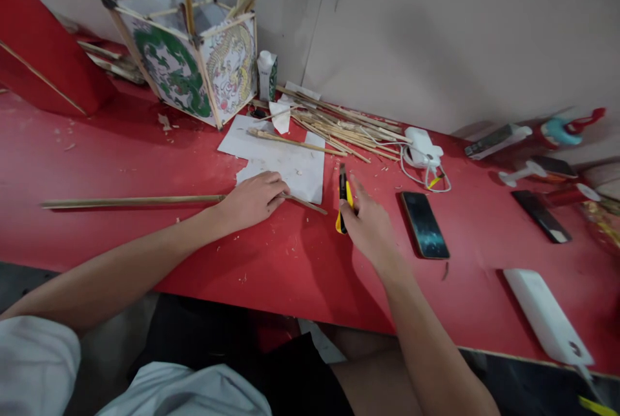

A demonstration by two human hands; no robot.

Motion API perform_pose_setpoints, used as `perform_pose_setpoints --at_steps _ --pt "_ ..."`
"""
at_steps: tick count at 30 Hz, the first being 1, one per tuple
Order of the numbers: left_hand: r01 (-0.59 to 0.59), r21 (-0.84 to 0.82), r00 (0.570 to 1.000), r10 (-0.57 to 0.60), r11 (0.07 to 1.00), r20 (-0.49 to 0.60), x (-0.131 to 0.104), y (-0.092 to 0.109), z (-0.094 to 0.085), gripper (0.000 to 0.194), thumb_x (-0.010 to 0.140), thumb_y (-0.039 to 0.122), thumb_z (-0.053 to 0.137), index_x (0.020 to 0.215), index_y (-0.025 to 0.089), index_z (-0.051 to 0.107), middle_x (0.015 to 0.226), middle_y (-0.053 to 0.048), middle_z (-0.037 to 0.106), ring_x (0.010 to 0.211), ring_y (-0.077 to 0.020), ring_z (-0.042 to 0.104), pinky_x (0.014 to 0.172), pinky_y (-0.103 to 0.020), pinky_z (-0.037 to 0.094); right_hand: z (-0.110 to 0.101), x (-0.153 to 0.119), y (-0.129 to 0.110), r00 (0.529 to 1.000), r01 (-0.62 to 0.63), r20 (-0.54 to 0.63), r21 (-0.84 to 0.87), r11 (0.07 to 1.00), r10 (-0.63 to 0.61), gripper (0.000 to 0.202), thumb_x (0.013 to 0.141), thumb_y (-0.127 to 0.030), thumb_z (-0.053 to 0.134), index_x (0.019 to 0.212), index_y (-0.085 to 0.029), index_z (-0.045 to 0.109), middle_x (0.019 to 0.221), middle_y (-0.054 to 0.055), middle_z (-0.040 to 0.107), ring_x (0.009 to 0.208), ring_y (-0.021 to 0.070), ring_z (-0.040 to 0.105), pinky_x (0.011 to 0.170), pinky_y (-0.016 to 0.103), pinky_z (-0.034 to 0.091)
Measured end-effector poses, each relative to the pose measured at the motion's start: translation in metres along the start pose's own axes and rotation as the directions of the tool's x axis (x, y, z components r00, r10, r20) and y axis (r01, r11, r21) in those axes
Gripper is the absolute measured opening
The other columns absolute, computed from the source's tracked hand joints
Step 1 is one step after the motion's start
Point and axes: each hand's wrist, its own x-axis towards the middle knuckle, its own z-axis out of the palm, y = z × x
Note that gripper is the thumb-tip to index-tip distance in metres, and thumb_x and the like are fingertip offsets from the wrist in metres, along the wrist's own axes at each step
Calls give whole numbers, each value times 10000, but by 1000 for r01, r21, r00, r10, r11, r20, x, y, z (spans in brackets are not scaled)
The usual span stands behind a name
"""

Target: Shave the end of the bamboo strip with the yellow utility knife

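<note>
My left hand (252,201) is closed around a long thin bamboo strip (130,202), which lies low over the red table. The strip runs far out to the left, and a short, thin end sticks out to the right of my fingers. To the right, my right hand (367,219) holds a black and yellow utility knife (343,199), its tip pointing away from me. The knife is apart from the strip. White paper (310,174) with small shavings on it lies just beyond my left hand.
A pile of bamboo strips (339,122) lies by the wall, beside a white charger with a cable (422,148). A paper lantern frame (169,67) stands at the back left. A phone (424,225) and a white power bank (547,316) lie to the right.
</note>
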Motion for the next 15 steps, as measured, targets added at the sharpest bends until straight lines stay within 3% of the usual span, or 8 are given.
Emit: perform_pose_setpoints --at_steps 3,6,11,15 --pt "-13 33 1000 13 999 -4 -2 6 -4 206 997 213 502 1099 201 681 1072 -76 641 1050 -221 619 872 -350 518 1 1 8 999 -34 -1 -10 999 34 519 1025 -403 402 1494 -212 517 866 83 744 824 263 688 675 316 405" --pt "-45 92 998 49 995 -36 -5 13 -7 206 1004 201 488 1077 189 680 1048 -78 640 1024 -218 625 834 -337 520 -3 -4 4 995 -11 -100 -8 1000 10 447 1034 -405 397 1359 -205 630 925 94 751 842 264 687 699 331 418" --pt "-127 217 980 156 968 -123 -11 22 -9 241 1022 179 437 1095 173 666 1018 -87 620 1014 -215 605 800 -321 523 0 -18 -20 954 242 -186 26 970 -234 384 1037 -355 421 1288 -180 652 1102 111 706 969 247 654 819 352 465" --pt "-170 318 952 238 933 -191 -14 28 -14 261 1012 147 430 1095 191 673 958 -79 611 957 -206 596 787 -324 528 9 -22 -32 895 414 -174 -22 910 -411 392 1050 -347 407 1313 -168 636 1164 128 658 1162 278 549 975 396 448"
